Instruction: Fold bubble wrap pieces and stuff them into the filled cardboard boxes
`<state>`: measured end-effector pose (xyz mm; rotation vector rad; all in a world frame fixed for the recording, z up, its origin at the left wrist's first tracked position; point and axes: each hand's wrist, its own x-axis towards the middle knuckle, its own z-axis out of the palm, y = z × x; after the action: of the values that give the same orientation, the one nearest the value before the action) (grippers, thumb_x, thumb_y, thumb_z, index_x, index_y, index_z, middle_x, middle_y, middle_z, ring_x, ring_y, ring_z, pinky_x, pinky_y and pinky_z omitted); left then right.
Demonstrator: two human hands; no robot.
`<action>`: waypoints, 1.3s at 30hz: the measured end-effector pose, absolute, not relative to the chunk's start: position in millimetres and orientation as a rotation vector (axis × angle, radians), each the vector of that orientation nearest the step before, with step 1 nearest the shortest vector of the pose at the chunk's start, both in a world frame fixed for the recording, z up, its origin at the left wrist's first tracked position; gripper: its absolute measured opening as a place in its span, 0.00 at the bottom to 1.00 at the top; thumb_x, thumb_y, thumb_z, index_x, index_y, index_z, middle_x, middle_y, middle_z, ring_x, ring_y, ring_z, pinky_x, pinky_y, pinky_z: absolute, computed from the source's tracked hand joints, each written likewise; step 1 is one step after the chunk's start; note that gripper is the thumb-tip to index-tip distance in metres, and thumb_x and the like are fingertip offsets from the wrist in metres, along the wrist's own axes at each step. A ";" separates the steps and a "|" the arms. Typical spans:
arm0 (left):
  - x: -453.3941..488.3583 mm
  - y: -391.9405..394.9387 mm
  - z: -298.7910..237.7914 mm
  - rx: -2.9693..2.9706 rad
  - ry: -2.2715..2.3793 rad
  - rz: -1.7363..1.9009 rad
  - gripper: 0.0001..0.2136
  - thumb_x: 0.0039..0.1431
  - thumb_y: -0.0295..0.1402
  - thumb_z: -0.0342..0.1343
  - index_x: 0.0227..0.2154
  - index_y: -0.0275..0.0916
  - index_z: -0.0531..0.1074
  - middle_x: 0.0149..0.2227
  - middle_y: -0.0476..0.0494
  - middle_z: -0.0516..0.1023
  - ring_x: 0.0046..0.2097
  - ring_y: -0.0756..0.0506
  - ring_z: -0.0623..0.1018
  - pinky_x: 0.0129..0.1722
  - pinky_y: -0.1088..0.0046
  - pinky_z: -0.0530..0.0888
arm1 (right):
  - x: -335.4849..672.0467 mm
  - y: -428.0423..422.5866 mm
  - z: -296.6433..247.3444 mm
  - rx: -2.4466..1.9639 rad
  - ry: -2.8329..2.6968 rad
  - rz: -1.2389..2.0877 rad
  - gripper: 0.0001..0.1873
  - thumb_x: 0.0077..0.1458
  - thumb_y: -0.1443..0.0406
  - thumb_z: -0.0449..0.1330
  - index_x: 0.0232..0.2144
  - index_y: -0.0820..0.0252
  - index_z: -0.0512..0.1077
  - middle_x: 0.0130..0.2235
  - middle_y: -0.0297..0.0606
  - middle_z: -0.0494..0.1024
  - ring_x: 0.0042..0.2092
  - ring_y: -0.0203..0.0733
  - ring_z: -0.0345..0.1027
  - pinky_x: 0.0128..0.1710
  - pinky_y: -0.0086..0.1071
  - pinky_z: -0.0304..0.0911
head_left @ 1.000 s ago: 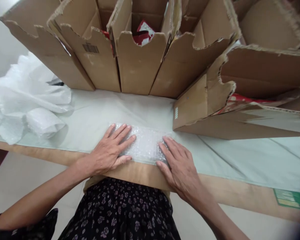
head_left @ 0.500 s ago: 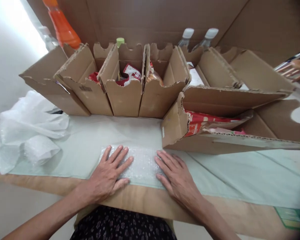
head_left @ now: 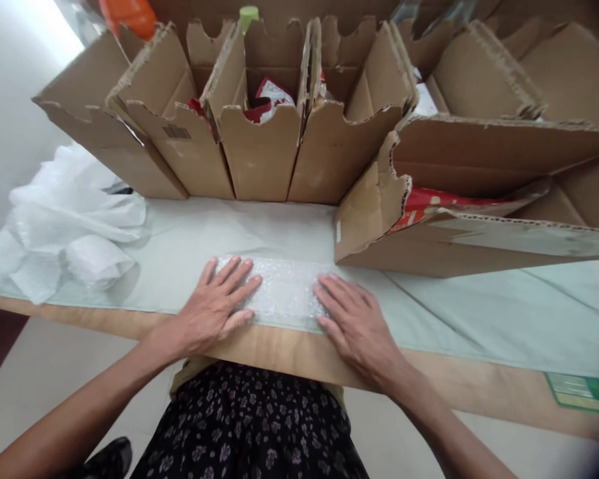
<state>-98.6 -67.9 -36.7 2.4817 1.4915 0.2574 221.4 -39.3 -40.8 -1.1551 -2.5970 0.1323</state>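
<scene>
Left hand (head_left: 212, 309) and right hand (head_left: 357, 322), each grip spread flat, stay pressed on the bubble wrap sheet (head_left: 284, 293) at the surface's (head_left: 479, 313) near edge; the sheet has not shifted.

The person wears a black dress (head_left: 259, 426) printed with small pale flowers. A dark sleeve (head_left: 110, 458) of the same cloth shows at the left elbow. Both forearms are bare down to the left hand (head_left: 212, 313) and right hand (head_left: 357, 326).

Cardboard boxes (head_left: 259, 156) w/ red pkts (head_left: 265, 105) at back; white plastic heap (head_left: 74, 219) left.
</scene>
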 end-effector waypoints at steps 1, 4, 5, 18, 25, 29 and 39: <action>-107.4 -69.4 -35.7 2.448 1.531 0.289 0.25 0.74 0.47 0.47 0.70 0.52 0.61 0.75 0.43 0.58 0.76 0.33 0.56 0.74 0.40 0.48 | 234.2 -41.7 -40.4 -1.215 -2.537 0.120 0.22 0.72 0.61 0.49 0.60 0.59 0.74 0.63 0.48 0.76 0.65 0.54 0.69 0.60 0.52 0.65; -124.3 -64.9 -32.5 2.334 1.714 0.389 0.23 0.73 0.44 0.47 0.66 0.46 0.67 0.72 0.37 0.64 0.74 0.30 0.60 0.72 0.39 0.55 | 249.5 -44.8 -31.0 -1.320 -2.455 0.101 0.20 0.71 0.63 0.51 0.57 0.57 0.76 0.58 0.46 0.81 0.60 0.54 0.74 0.56 0.50 0.68; -125.8 -60.2 -32.3 2.300 1.781 0.421 0.23 0.72 0.44 0.47 0.65 0.43 0.68 0.71 0.34 0.65 0.73 0.29 0.61 0.70 0.39 0.57 | 245.0 -43.0 -27.2 -1.324 -2.471 0.090 0.19 0.70 0.65 0.51 0.57 0.57 0.76 0.58 0.46 0.81 0.59 0.54 0.74 0.55 0.49 0.69; -113.8 -33.7 -23.6 2.118 2.050 0.510 0.21 0.59 0.37 0.56 0.55 0.40 0.74 0.45 0.37 0.81 0.50 0.34 0.77 0.54 0.51 0.73 | 177.1 -18.1 -4.8 -1.552 -2.643 0.144 0.13 0.67 0.69 0.54 0.49 0.62 0.76 0.40 0.48 0.81 0.44 0.55 0.70 0.45 0.43 0.62; -111.4 -21.4 -6.7 1.913 1.892 0.584 0.25 0.57 0.27 0.51 0.58 0.39 0.72 0.36 0.48 0.76 0.33 0.47 0.74 0.41 0.68 0.74 | 196.9 -19.3 -19.0 -1.548 -2.375 0.201 0.14 0.66 0.66 0.57 0.51 0.61 0.76 0.50 0.48 0.81 0.49 0.54 0.73 0.49 0.43 0.68; -105.0 -5.6 1.0 2.037 1.864 0.615 0.25 0.57 0.23 0.50 0.57 0.38 0.73 0.39 0.46 0.77 0.34 0.47 0.74 0.41 0.68 0.75 | 194.1 -28.9 -15.4 -1.488 -2.313 0.432 0.19 0.65 0.68 0.56 0.57 0.60 0.74 0.42 0.43 0.85 0.42 0.50 0.78 0.45 0.42 0.72; -31.6 45.2 -6.8 2.540 1.458 0.665 0.20 0.62 0.24 0.55 0.57 0.33 0.72 0.58 0.29 0.75 0.58 0.33 0.74 0.58 0.49 0.71 | 183.1 -89.5 -10.3 -1.247 -2.254 0.971 0.18 0.68 0.68 0.53 0.55 0.61 0.76 0.47 0.42 0.84 0.46 0.46 0.80 0.49 0.40 0.76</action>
<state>-31.6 45.2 -6.8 2.5398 1.4578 0.6654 183.1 -89.5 -10.3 -1.2467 -2.2538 0.9707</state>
